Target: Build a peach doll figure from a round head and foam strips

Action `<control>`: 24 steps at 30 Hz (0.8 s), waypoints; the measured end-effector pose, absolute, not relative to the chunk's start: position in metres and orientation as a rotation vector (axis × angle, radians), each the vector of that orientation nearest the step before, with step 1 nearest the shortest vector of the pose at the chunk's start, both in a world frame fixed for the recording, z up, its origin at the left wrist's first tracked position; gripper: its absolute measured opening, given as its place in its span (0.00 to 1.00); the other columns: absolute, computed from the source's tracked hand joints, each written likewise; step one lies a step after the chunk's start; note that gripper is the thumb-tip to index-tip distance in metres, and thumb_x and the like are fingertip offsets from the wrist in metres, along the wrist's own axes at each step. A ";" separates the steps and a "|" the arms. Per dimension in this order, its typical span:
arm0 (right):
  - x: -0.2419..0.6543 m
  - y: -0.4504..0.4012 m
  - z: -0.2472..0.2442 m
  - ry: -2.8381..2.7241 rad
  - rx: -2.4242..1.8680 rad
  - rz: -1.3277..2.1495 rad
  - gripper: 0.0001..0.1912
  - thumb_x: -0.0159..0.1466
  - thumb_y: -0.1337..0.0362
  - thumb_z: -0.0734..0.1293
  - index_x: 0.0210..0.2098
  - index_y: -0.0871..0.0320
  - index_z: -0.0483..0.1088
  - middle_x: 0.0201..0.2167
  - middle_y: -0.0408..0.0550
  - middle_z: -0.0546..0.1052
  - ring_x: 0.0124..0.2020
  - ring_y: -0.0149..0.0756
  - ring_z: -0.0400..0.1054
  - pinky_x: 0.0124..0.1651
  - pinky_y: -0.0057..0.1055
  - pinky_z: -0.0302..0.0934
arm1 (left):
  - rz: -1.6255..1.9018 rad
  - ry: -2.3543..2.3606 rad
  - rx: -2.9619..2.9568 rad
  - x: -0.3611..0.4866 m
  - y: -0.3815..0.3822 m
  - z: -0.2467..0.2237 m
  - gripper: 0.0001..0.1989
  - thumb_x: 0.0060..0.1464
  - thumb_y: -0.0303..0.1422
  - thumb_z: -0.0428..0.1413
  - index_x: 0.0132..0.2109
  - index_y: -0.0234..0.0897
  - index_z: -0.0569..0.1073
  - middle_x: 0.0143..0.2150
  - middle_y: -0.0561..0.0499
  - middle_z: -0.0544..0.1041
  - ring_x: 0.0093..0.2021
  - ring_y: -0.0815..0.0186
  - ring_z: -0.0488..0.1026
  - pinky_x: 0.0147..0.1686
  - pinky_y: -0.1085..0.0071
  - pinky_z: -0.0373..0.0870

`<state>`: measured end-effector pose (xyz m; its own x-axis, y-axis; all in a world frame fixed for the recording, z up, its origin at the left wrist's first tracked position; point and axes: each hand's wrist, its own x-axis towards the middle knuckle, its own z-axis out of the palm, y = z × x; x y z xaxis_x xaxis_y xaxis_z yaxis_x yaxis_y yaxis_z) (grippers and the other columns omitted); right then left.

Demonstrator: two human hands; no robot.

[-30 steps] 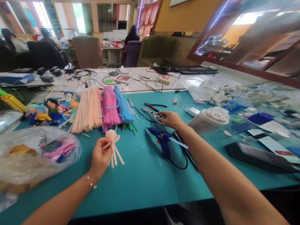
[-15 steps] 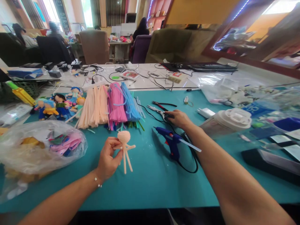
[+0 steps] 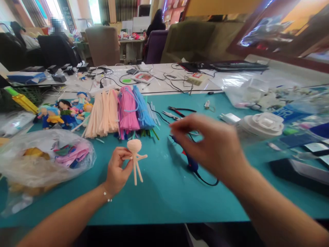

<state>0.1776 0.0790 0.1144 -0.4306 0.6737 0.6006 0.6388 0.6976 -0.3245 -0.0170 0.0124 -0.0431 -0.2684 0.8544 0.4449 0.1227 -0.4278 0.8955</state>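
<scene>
My left hand (image 3: 118, 171) pinches a peach doll figure (image 3: 134, 146) by its upper body, between thumb and fingers. The figure has a round head and thin pipe-cleaner arms and legs, and is held upright above the mat. My right hand (image 3: 218, 147) is raised over the blue hot glue gun (image 3: 192, 164), covering much of it. Motion smears its curled fingers, so I cannot make out whether anything is in them. Silver-jawed pliers (image 3: 171, 115) lie just beyond that hand, partly hidden, beside red-and-black handled pliers (image 3: 183, 110).
Bundles of peach (image 3: 104, 113), pink (image 3: 128, 109) and blue pipe cleaners (image 3: 144, 109) lie behind my left hand. Small dolls (image 3: 64, 113) and a plastic bag (image 3: 51, 171) are at left. A lidded cup (image 3: 262, 125) stands at right. People sit in the background.
My right hand has lifted off the pliers handles and come nearer to me, over the glue gun. My left hand keeps its hold on the doll figure. The view has shifted slightly.
</scene>
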 end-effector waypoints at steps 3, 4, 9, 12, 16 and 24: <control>0.158 0.046 0.083 -2.348 -1.103 0.430 0.07 0.57 0.65 0.67 0.36 0.57 0.70 0.26 0.45 0.76 0.25 0.33 0.69 0.28 0.28 0.61 | 1.760 1.229 1.439 -0.018 0.012 -0.042 0.05 0.51 0.28 0.56 0.36 0.38 0.68 0.39 0.49 0.68 0.41 0.64 0.71 0.41 0.66 0.70; 0.153 0.043 0.070 -2.306 -1.163 0.557 0.10 0.56 0.62 0.68 0.37 0.58 0.70 0.24 0.44 0.75 0.25 0.33 0.69 0.27 0.27 0.60 | 1.762 1.240 1.445 -0.019 0.012 -0.042 0.05 0.50 0.28 0.56 0.36 0.38 0.68 0.39 0.49 0.69 0.41 0.64 0.71 0.42 0.66 0.69; 0.131 0.057 0.018 -1.744 -1.120 1.401 0.13 0.56 0.54 0.66 0.27 0.59 0.67 0.19 0.41 0.71 0.21 0.30 0.66 0.25 0.27 0.61 | 1.720 1.237 1.455 -0.018 0.011 -0.038 0.05 0.49 0.30 0.57 0.35 0.38 0.69 0.38 0.49 0.69 0.40 0.64 0.70 0.41 0.66 0.69; 0.124 0.064 0.006 -1.471 -1.043 1.612 0.13 0.50 0.55 0.71 0.22 0.59 0.67 0.19 0.41 0.72 0.21 0.29 0.67 0.28 0.28 0.63 | 1.707 1.123 1.343 -0.015 0.010 -0.032 0.07 0.48 0.32 0.59 0.35 0.37 0.69 0.37 0.49 0.68 0.39 0.64 0.70 0.39 0.67 0.69; 0.125 0.064 0.001 -1.330 -0.946 1.709 0.14 0.45 0.56 0.75 0.22 0.58 0.70 0.19 0.41 0.73 0.21 0.29 0.67 0.29 0.29 0.65 | 1.640 0.990 0.832 -0.013 0.012 -0.023 0.13 0.46 0.41 0.59 0.31 0.37 0.67 0.32 0.52 0.70 0.33 0.67 0.71 0.35 0.69 0.70; 0.137 0.055 0.001 -1.686 -0.809 1.448 0.10 0.53 0.57 0.72 0.24 0.57 0.72 0.23 0.45 0.75 0.26 0.33 0.67 0.31 0.30 0.62 | 1.133 0.918 0.420 -0.016 0.017 -0.015 0.16 0.33 0.37 0.66 0.29 0.32 0.73 0.23 0.51 0.74 0.21 0.69 0.70 0.24 0.71 0.69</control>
<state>0.1367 0.0551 0.0009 -0.5132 0.8467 0.1406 -0.0112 0.1572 -0.9875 -0.0164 0.0168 -0.0154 0.1262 0.9040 -0.4084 -0.5867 0.4000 0.7041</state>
